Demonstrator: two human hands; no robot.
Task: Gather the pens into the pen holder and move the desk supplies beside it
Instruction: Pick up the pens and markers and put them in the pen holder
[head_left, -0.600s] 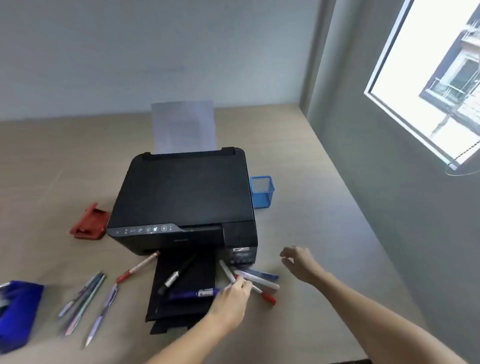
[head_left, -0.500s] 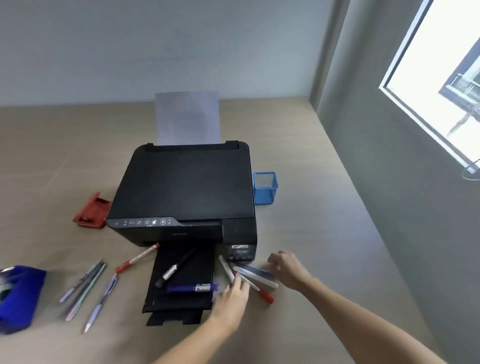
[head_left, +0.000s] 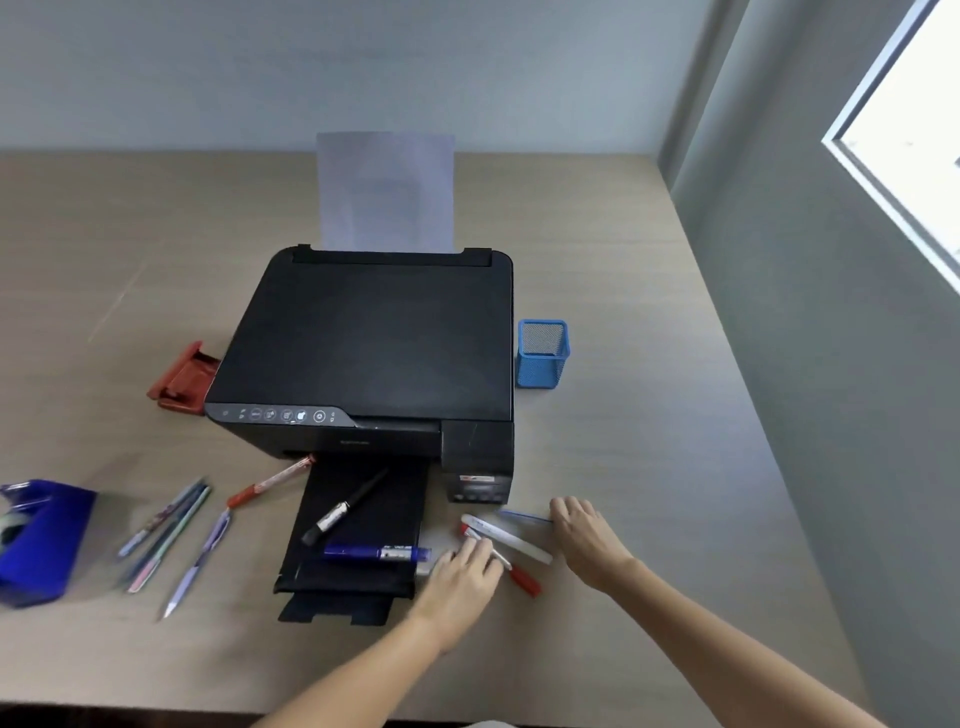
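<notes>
A blue mesh pen holder (head_left: 542, 353) stands empty to the right of a black printer (head_left: 374, 353). In front of the printer's right corner lies a small cluster of pens: a white one (head_left: 511, 538), a red-capped one (head_left: 522, 577) and a blue one (head_left: 524, 516). My left hand (head_left: 462, 571) rests its fingertips on the near end of this cluster. My right hand (head_left: 587, 538) touches its far right end, fingers spread. A black marker (head_left: 345, 506) and a blue marker (head_left: 376, 552) lie on the printer's output tray. A red pen (head_left: 270, 480) and several pens (head_left: 171, 530) lie at the left.
A blue tape dispenser (head_left: 41, 540) sits at the far left edge. A red stapler-like item (head_left: 182, 379) lies left of the printer. A sheet of paper (head_left: 387, 192) stands in the printer's feed. A grey wall (head_left: 831, 364) borders the desk on the right.
My right hand has moved left and down onto the pen cluster. My left hand has stayed on the near end of the pens, which have shifted slightly together.
</notes>
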